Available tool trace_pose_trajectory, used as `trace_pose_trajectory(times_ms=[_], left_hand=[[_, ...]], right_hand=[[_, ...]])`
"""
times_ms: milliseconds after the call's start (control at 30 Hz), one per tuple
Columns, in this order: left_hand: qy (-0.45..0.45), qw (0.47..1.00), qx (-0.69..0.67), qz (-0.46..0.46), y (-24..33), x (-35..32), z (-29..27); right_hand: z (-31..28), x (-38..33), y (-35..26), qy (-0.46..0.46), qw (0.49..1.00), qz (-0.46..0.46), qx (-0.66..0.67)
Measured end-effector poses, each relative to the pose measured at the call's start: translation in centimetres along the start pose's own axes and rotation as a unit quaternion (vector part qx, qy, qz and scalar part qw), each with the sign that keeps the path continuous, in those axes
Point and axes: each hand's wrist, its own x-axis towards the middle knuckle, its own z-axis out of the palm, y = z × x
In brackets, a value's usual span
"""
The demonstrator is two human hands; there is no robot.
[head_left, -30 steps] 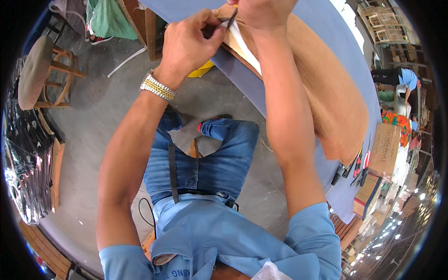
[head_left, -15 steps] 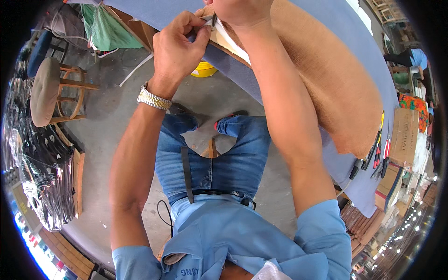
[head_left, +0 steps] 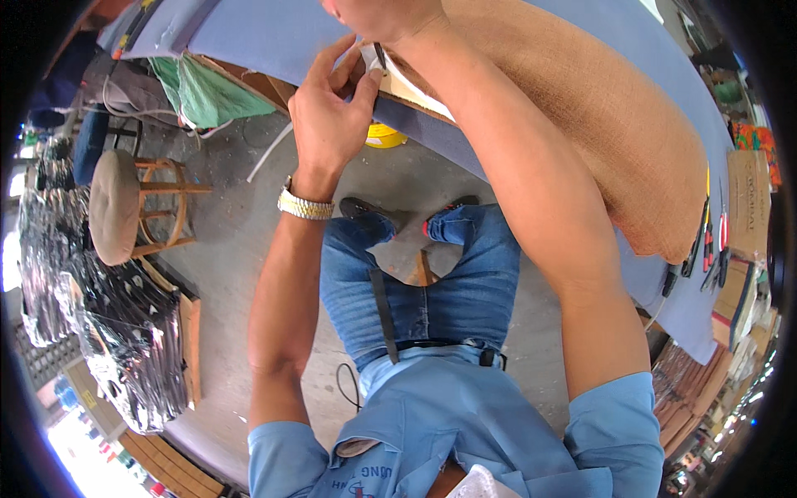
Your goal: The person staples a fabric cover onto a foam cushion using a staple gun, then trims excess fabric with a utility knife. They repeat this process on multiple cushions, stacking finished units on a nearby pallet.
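The left hand (head_left: 325, 116) has opened a bit: its thumb and finger sit further apart by the thin white strip (head_left: 369, 56). I can't tell if these fingers pinch it. The strip lies along the edge of the big brown cloth piece (head_left: 589, 112), on the blue-grey cloth-covered counter (head_left: 266, 33). A thin dark tool tip (head_left: 379, 56) shows beside the right hand (head_left: 394, 15). That hand's fingers are cut off, so I can't tell their grip. Both hands are still working at that same edge.
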Motion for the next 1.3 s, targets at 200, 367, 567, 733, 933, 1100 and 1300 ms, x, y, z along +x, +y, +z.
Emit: trace_pose_trajectory(times_ms=[200,367,567,733,933,1100,1300], left_hand=[[-0.003,1.000,0.001,0.008,-0.3,-0.1,-0.4],[-0.003,0.999,0.040,0.027,0.4,-0.1,-0.3],[0.034,0.996,0.079,0.032,0.3,0.0,0.6],[0.030,0.998,0.057,0.027,-0.1,0.1,0.7],[0.052,0.993,0.056,0.094,0.4,0.0,1.3],[0.028,0.988,0.110,0.101,0.2,-0.2,0.1],[0.031,0.994,0.080,0.061,1.0,0.0,0.4]], right_hand=[[-0.1,-0.2,-0.5,0.006,0.999,0.005,0.049],[0.2,-0.4,-1.2,0.001,0.993,0.050,0.105],[0.1,-0.6,-0.8,-0.014,0.996,-0.044,0.082],[-0.1,-1.6,-2.4,0.002,0.992,0.048,0.114],[-3.9,-1.1,-2.5,-0.042,0.968,0.068,0.238],[0.8,-1.7,-1.9,0.069,0.981,-0.175,-0.041],[1.6,-0.2,0.1,-0.021,0.984,-0.164,0.065]])
